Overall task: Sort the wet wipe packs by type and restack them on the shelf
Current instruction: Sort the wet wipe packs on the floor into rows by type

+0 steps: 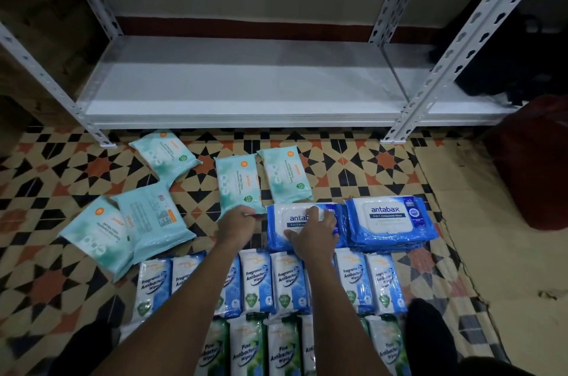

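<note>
Wet wipe packs lie sorted on the patterned floor in front of a white metal shelf [246, 89] whose bottom board is bare. My right hand [313, 232] lies spread on top of the left blue Antabax stack [278, 231], fingers curled over its far edge. My left hand [238, 223] grips that stack's left end, next to a teal pack [236, 183]. A second Antabax stack [390, 222] sits just to the right. Several teal packs [166, 155] are scattered at left. A row of blue fragrance-free packs [258, 283] and a row of green pine packs [246, 348] lie nearer me.
Shelf uprights [399, 129] stand on the floor at left and right. A dark red bag [534, 178] and black items [491, 65] sit at the right. Flattened cardboard [479, 222] covers the floor on the right. My dark shoes [427, 332] are at the bottom.
</note>
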Tool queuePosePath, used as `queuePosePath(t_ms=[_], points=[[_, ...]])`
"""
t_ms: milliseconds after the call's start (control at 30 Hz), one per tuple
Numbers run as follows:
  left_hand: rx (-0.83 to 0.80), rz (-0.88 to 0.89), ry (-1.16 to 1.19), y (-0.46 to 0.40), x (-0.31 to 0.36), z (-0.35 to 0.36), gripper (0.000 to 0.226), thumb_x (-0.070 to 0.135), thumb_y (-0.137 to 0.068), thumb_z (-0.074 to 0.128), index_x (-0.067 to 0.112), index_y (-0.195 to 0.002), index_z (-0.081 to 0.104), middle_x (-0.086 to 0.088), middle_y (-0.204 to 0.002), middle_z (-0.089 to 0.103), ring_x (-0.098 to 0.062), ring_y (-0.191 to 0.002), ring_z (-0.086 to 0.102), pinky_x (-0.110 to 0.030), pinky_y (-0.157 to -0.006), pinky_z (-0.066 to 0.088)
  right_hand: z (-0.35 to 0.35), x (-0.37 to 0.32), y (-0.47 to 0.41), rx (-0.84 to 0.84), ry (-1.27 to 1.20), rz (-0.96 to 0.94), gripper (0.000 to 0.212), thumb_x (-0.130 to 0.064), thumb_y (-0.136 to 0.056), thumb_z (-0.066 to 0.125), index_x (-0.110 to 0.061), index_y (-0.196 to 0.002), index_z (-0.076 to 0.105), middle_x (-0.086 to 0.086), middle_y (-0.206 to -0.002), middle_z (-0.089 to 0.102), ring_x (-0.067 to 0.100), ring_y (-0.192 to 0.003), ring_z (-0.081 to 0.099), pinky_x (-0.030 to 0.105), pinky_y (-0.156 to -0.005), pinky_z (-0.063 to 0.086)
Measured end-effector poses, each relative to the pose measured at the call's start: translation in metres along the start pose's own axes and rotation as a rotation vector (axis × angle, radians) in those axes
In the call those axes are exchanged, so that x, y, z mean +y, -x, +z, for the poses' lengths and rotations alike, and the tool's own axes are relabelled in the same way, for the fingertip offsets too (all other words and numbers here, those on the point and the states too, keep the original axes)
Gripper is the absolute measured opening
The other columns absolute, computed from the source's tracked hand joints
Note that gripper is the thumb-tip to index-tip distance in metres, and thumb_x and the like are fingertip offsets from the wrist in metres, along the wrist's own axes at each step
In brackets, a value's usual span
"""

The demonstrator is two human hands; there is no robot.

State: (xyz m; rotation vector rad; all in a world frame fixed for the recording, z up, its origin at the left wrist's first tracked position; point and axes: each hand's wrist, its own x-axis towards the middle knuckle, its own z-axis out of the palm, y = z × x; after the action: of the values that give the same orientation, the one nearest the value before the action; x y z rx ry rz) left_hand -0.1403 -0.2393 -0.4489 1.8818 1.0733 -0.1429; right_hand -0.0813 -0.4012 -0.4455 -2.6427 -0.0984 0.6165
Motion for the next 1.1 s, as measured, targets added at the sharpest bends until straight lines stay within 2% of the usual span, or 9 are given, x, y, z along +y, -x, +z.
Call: queuePosePath(t_ms=[100,300,400,600,733,800,900,1000,1100], points=[[0.156,-0.039,-0.041,-0.015,-0.006,-0.009,0.025,0.013,-0.085,0.06,0.037,-0.09,0.064,-0.008,-0.133,0.056,-0.031,-0.113,0.058,-0.048,-0.091,0.056,-0.001,-0.001,-0.002,0.0,-0.007,0.008,0.074,-0.048,-0.083,0.077,-0.023,-0.141,0.039,0.015,-0.158,0.021,0.034,-0.15,0.019,0.059,-0.118,0.027],[-0.006,-0.04,-0.315,-0.024,-0.025,-0.01,0.043,0.023,-0.095,0.052,0.032,-0.136,0.057,-0.009,-0.146,0.049,-0.034,-0.125,0.048,-0.048,-0.106,0.041,0.002,0.0,-0.003,0.016,0.008,0.006,0.076,-0.048,-0.082,0.077,-0.023,-0.142,0.038,0.015,-0.159,0.021,0.033,-0.15,0.018,0.059,-0.118,0.027],[0.018,0.06,-0.564,-0.013,-0.031,-0.007,0.05,0.016,-0.096,0.051,0.026,-0.145,0.049,-0.007,-0.148,0.045,-0.031,-0.133,0.039,-0.048,-0.108,0.032,0.003,0.0,-0.003,0.024,0.02,0.007,0.076,-0.048,-0.082,0.077,-0.023,-0.142,0.038,0.015,-0.158,0.022,0.033,-0.15,0.017,0.059,-0.117,0.027],[0.019,0.063,-0.758,0.009,-0.017,-0.002,0.024,0.019,-0.095,0.053,0.01,-0.113,0.066,-0.007,-0.118,0.065,-0.027,-0.114,0.056,-0.042,-0.103,0.034,0.003,-0.002,-0.004,0.026,0.024,0.009,0.076,-0.049,-0.082,0.077,-0.023,-0.142,0.038,0.015,-0.155,0.026,0.034,-0.148,0.022,0.059,-0.116,0.029],[-0.086,0.061,-0.401,0.014,-0.008,0.003,0.024,0.024,-0.096,0.052,0.016,-0.096,0.075,-0.006,-0.099,0.075,-0.027,-0.092,0.068,-0.04,-0.092,0.053,0.002,-0.002,-0.002,0.02,0.026,0.012,0.078,-0.049,-0.082,0.077,-0.023,-0.144,0.037,0.016,-0.157,0.024,0.034,-0.149,0.022,0.059,-0.116,0.029],[0.018,0.103,-0.261,0.014,-0.007,0.0,0.026,0.024,-0.097,0.051,0.022,-0.092,0.077,-0.004,-0.09,0.075,-0.024,-0.083,0.069,-0.037,-0.08,0.058,0.002,-0.001,-0.002,0.02,0.027,0.012,0.078,-0.049,-0.082,0.077,-0.024,-0.144,0.037,0.016,-0.158,0.023,0.034,-0.148,0.023,0.059,-0.116,0.029],[0.211,0.142,-0.315,0.007,-0.008,-0.011,0.021,0.026,-0.095,0.055,0.024,-0.109,0.07,-0.009,-0.112,0.067,-0.028,-0.102,0.061,-0.038,-0.085,0.053,0.003,-0.002,-0.003,0.02,0.024,0.016,0.077,-0.049,-0.082,0.077,-0.024,-0.143,0.037,0.015,-0.157,0.024,0.034,-0.148,0.025,0.059,-0.117,0.029],[0.047,0.136,-0.638,0.0,-0.021,-0.02,0.061,0.037,-0.093,0.061,0.034,-0.15,0.04,-0.01,-0.159,0.027,-0.034,-0.144,0.026,-0.046,-0.113,0.029,0.003,-0.002,-0.004,0.02,0.028,0.02,0.078,-0.049,-0.081,0.077,-0.025,-0.143,0.037,0.015,-0.156,0.025,0.034,-0.147,0.025,0.059,-0.116,0.029],[-0.051,0.149,-0.711,0.0,-0.036,-0.024,0.071,0.045,-0.098,0.052,0.041,-0.159,0.015,-0.003,-0.169,-0.001,-0.033,-0.154,0.001,-0.052,-0.121,0.015,0.002,-0.003,-0.005,0.019,0.028,0.026,0.077,-0.048,-0.082,0.078,-0.024,-0.143,0.037,0.016,-0.156,0.025,0.035,-0.147,0.026,0.059,-0.116,0.029]])
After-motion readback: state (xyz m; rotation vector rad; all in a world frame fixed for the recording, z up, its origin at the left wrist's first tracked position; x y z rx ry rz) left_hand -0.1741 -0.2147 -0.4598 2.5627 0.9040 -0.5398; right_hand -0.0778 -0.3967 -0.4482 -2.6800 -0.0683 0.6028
